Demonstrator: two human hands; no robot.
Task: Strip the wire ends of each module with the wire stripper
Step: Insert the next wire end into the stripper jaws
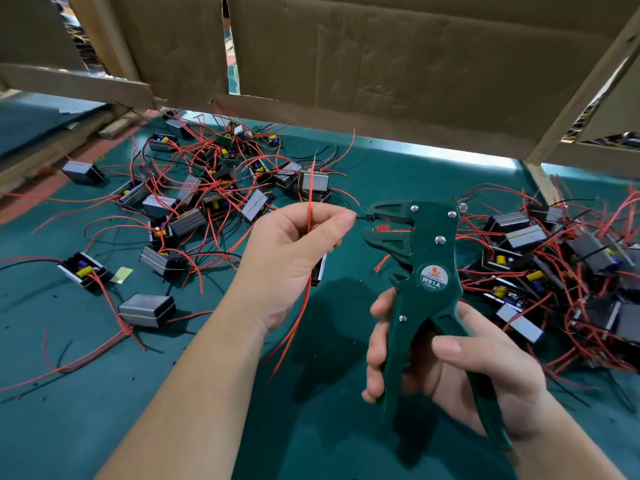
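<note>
Above the green table (104,393): both my hands are raised and meet near the middle of my view.
Left hand (298,244): thumb and forefinger pinch a black wire (362,218) close to its end. A red wire (310,209) runs through the same grip, its free end standing up past my fingers.
Module (320,271): it hangs below and behind my left hand, mostly hidden. Only one pale edge shows.
Wire stripper (426,271): it is upright, with the mouth turned left toward the wire. The jaws stand apart and the handles are spread.
Right hand (450,362): my fingers curl round one handle and my thumb lies across the other. I am holding the tool but not squeezing it.
Black wire tip: it sits just at the stripper's mouth. I cannot tell whether it is fully seated between the blades.
Step in hand: as I judge it, I am feeding the black end into the jaws, with the strip not yet made.
Next move: it calls for a little more push to the right and keeping the wire straight. Then comes a firm squeeze of the handles, and after that the red end.
Left pile (194,202): modules lie scattered on the table with red leads tangled among them.
Right pile (554,258): a denser heap of modules lies beside my right hand. I cannot tell which heap is done.
</note>
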